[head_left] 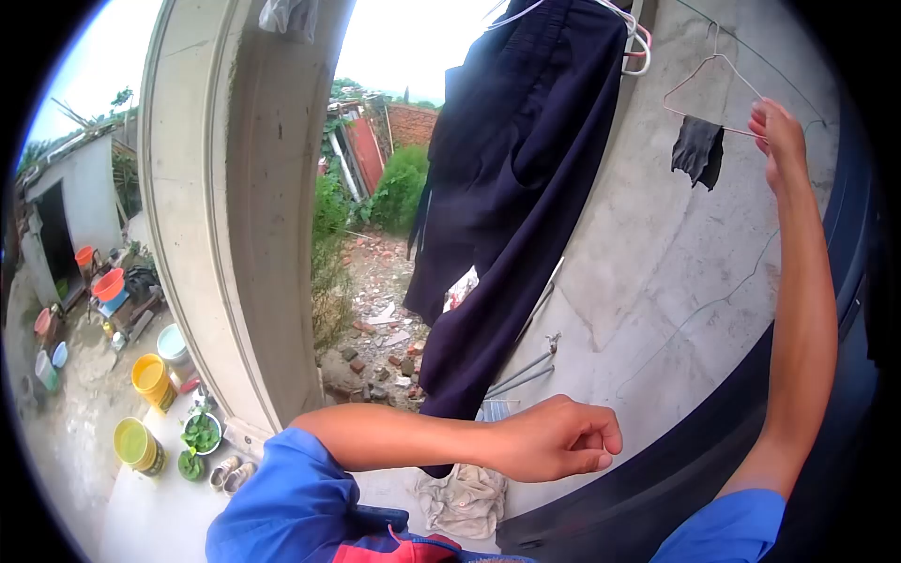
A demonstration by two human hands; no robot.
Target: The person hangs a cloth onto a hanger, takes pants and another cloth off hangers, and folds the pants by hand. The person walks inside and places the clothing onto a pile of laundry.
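Note:
My right hand (779, 145) is raised at the upper right, its fingers closed on the lower right corner of a thin pink wire hanger (690, 77). Over the hanger's bottom bar droops a small black piece of cloth (697, 152), possibly a sock. My left hand (554, 439) is held across in front of me, its fingers curled into a loose fist with nothing visible in it. Dark navy trousers (526, 159) hang behind it, their waistband near white and pink hangers (640, 52) at the top. Below my left wrist, a crumpled beige cloth (462, 502) lies low down.
A concrete wall (694, 253) rises on the right, with long dark fabric (657, 450) along it. A pale pillar (258, 188) stands left of the trousers. Yellow buckets (150, 375), a potted plant (201, 433) and shoes (231, 475) sit at lower left. Rubble (375, 319) lies outside.

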